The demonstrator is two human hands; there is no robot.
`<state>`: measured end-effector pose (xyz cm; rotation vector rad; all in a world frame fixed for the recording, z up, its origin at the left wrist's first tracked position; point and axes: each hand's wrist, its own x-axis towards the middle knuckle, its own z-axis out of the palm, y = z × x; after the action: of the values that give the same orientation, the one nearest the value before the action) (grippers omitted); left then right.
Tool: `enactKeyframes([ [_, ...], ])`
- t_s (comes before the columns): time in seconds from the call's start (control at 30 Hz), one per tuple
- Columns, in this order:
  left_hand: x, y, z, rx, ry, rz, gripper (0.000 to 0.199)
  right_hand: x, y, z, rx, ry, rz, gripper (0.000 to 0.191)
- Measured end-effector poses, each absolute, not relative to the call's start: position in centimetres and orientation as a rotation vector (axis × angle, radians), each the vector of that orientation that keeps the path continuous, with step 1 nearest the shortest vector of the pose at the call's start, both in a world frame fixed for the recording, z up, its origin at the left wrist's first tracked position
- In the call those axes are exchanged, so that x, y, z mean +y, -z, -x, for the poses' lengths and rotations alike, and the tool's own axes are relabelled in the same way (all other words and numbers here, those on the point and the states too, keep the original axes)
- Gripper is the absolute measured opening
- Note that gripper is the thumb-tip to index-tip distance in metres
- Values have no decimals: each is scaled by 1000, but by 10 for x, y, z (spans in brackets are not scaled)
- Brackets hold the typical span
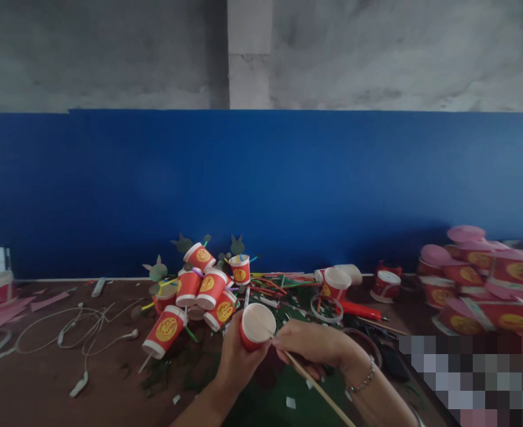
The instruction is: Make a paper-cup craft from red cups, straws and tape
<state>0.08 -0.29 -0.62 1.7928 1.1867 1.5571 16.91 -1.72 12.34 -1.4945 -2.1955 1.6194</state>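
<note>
My left hand (237, 359) is wrapped round a red and white paper cup (253, 322), its open mouth tilted up toward me. In my right hand (308, 344), pinched between thumb and fingers, is a long thin wooden stick (319, 388). One end of it points at the cup's rim on the right; whether it touches the cup I cannot tell. Just beyond my left hand lies a heap of red paper cups (211, 287) with yellow round prints, several bearing grey animal-head cutouts (158, 271) and coloured strips.
White earphones (83, 332) with a tangled cord lie at left. Coloured sticks (279, 283), a roll of clear tape (327, 309) and a red glue gun (362, 310) are behind my right hand. Pink-trimmed cups (479, 279) are stacked at far right. A blue wall panel (261, 184) borders the table.
</note>
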Motion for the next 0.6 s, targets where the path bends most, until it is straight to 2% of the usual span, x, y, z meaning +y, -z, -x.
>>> enactKeyframes([
  [0.6, 1, 11, 0, 1203, -1570, -1755, 53, -19, -121, -168, -2216, -1553, 1468, 35],
])
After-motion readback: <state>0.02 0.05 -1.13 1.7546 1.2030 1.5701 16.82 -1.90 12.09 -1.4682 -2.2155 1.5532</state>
